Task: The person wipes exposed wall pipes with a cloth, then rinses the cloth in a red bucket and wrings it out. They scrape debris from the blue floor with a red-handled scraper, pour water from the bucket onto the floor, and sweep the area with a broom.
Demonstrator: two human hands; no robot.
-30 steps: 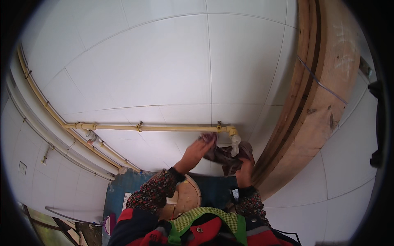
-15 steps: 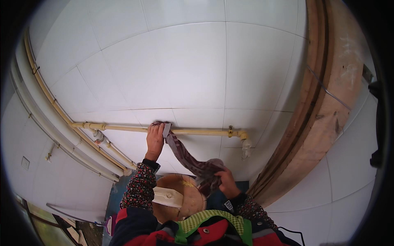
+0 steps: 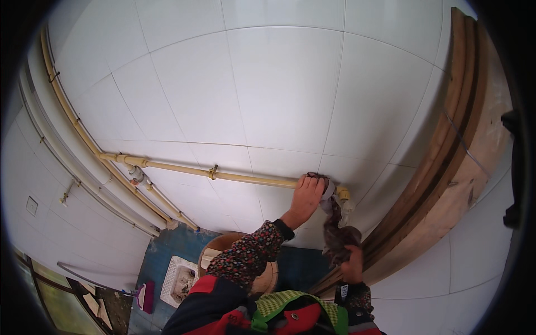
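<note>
Since the earlier frame, the left hand [image 3: 307, 198] has moved along the yellow pipe [image 3: 257, 178] from its middle to a position near its right end, and the hanging part of the cloth [image 3: 339, 240] now drops more steeply. Fingers of the left hand are curled over the pipe and closed on the upper end of the cloth, which is bunched between hand and pipe. Fingers of the right hand [image 3: 352, 265] are closed on the lower end of the cloth, below the pipe; this hand is slightly blurred, so the exact placement of its fingertips cannot be told. The cloth is dark and patterned, with a paler band just beside the left hand. Just right of that band, the pipe ends in a yellow elbow [image 3: 343, 193], with a clear fitting [image 3: 347, 206] pointing down from it. A clamp [image 3: 213, 172] sits on the pipe, well left of the left hand. The pipe runs along a white tiled wall [image 3: 190, 67]. Wooden beams [image 3: 441, 184] stand to the right of the elbow. Below, a white basin [image 3: 167, 285] lies on the blue floor [image 3: 156, 258], near a purple broom [image 3: 147, 296].
</note>
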